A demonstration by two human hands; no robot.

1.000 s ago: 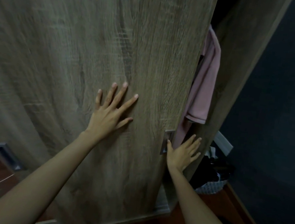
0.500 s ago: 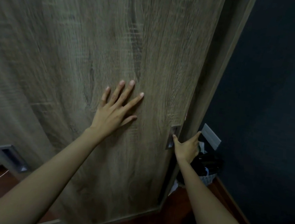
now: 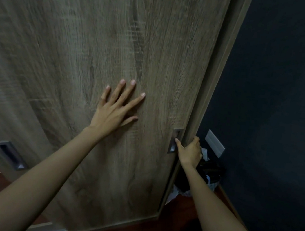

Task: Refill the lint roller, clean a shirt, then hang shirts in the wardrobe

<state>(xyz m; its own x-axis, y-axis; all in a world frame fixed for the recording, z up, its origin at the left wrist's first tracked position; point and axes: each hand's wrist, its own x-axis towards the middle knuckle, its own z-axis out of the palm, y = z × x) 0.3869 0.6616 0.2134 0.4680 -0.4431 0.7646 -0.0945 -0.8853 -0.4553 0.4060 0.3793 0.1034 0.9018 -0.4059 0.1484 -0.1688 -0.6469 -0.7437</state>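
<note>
The wood-grain sliding wardrobe door (image 3: 78, 58) fills most of the view and meets the wardrobe's right frame (image 3: 215, 84). My left hand (image 3: 117, 109) lies flat on the door with its fingers spread. My right hand (image 3: 190, 150) curls around the door's right edge, thumb at the recessed metal handle (image 3: 174, 143). No shirt shows; the wardrobe's inside is hidden behind the door.
A second recessed handle (image 3: 9, 154) sits in the door panel at lower left. A dark blue wall (image 3: 282, 112) with a white socket plate (image 3: 214, 143) stands on the right. A basket of dark things (image 3: 207, 176) rests on the red-brown floor (image 3: 172, 229) beside the wardrobe.
The door slid right and closed the gap. The pink garment that hung in the opening is no longer visible. My right hand moved from open beside the handle to curled at the door's edge.
</note>
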